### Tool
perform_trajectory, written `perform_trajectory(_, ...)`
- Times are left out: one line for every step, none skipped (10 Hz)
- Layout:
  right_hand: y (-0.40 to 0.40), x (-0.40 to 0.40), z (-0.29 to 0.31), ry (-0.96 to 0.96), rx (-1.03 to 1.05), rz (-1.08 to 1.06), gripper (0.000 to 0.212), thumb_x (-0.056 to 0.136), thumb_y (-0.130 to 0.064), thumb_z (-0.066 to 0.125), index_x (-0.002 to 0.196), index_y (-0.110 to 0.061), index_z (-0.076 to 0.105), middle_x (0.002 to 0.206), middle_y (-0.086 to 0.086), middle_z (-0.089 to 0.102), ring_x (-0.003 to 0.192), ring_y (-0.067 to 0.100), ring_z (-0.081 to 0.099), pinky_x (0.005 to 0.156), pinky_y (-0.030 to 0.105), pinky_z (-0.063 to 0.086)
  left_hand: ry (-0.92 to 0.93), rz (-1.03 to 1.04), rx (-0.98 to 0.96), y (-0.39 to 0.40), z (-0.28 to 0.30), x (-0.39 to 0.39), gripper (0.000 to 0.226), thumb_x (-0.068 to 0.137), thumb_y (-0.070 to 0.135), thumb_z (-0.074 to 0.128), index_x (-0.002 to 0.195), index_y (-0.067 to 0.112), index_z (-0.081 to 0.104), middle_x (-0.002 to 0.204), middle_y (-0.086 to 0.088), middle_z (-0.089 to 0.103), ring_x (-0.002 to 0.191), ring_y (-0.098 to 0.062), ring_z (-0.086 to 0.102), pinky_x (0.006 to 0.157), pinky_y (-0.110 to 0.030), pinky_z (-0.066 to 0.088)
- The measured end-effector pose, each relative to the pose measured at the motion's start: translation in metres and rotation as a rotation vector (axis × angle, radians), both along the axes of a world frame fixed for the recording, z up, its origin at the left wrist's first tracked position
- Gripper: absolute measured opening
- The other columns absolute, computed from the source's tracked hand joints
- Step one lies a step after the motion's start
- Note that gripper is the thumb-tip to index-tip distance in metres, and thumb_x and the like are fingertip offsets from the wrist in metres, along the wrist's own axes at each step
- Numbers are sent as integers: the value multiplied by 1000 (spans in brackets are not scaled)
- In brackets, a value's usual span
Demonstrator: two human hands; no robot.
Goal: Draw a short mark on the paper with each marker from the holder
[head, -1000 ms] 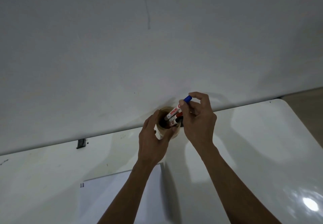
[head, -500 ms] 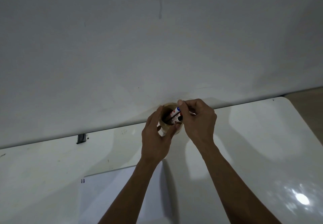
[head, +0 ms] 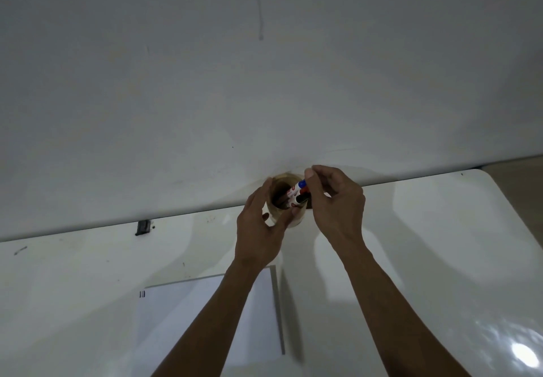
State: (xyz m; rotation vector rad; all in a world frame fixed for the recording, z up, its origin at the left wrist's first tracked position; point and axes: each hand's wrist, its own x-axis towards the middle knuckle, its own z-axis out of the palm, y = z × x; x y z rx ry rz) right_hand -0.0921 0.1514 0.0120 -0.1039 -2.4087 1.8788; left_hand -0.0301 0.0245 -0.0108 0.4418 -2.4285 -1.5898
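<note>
- A head-worn camera looks down at a glossy white table (head: 440, 259), smooth and rounded at its far right corner, pushed against a plain matte pale wall (head: 264, 82).
- A small round holder (head: 286, 181), tan and shaped like a short open tube (its material cannot be told in the dim light), stands at the far edge of the table, touching or nearly touching the wall.
- The left hand (head: 258, 229) curls around the holder's left and near side, thumb and fingers wrapped on its curved wall in a steadying grasp.
- Several markers stand leaning inside the holder. The blue-capped marker (head: 297, 187) has a white barrel with red lettering; its cap points up and to the right, above the rim. Beside it sits a dark marker (head: 302, 198), and a red cap peeks out between them.
- The right hand (head: 335, 209) hovers over the holder's right side. Its fingertips (head: 309, 174) are pinched together at the blue cap; whether they truly grip the cap or only touch it cannot be told.
- A flat rectangular sheet of white paper (head: 182, 318) lies on the table near the person, well apart from the holder, partly under the bare left forearm. Small dark marks show at its far left corner.
- A small dark clip-like piece (head: 143, 227) sits at the table's far edge, to the left.
</note>
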Motion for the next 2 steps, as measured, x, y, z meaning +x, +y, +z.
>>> perform_trajectory(4,2,2,3,-13,31,20,94,-27,72,109,-15,75,96,-7,76,89,1,71,82,8,51,-26,7,-7,-2,-3,3,70,84,31,78,145,35,44,133,21,56,127,-6,52,93,-31,55)
perform_trajectory(7,6,4,-17,-25,40,24,94,-29,72,113,-16,74,102,-6,76,95,5,71,83,7,51,-73,47,-32,-4,0,8,77,83,35,78,150,27,39,148,5,52,132,-12,51,93,-36,56)
